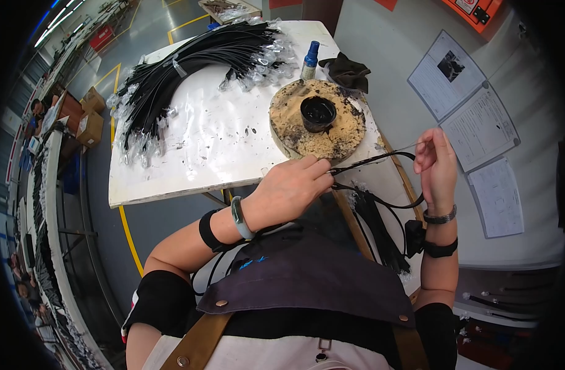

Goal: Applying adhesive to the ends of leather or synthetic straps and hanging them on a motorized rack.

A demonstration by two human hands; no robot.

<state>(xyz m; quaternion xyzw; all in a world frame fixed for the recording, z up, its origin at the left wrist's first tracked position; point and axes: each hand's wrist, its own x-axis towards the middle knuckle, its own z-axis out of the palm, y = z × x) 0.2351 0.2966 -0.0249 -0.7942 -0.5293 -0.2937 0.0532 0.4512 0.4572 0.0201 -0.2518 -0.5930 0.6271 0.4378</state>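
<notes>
My left hand (298,190) is closed on a thin black strap (372,161) near the table's front edge, its fingertips pinching one end. From there the strap loops right in two strands toward my right hand (436,166). My right hand is raised with curled fingers, palm turned inward. A fine line runs from its fingers toward the strap, too thin to identify. Just beyond my left hand, a small black pot (318,114) of dark, glossy contents sits on a round, tan, black-stained block (284,128). Behind it stand a blue-capped bottle (309,60) and a crumpled dark cloth (346,71).
A large bundle of black straps (171,74) with plastic-wrapped ends lies on the white table (202,148). More black straps (381,234) lie near my right forearm. Paper sheets (447,74) hang on the right wall. Cardboard boxes (89,128) stand at far left.
</notes>
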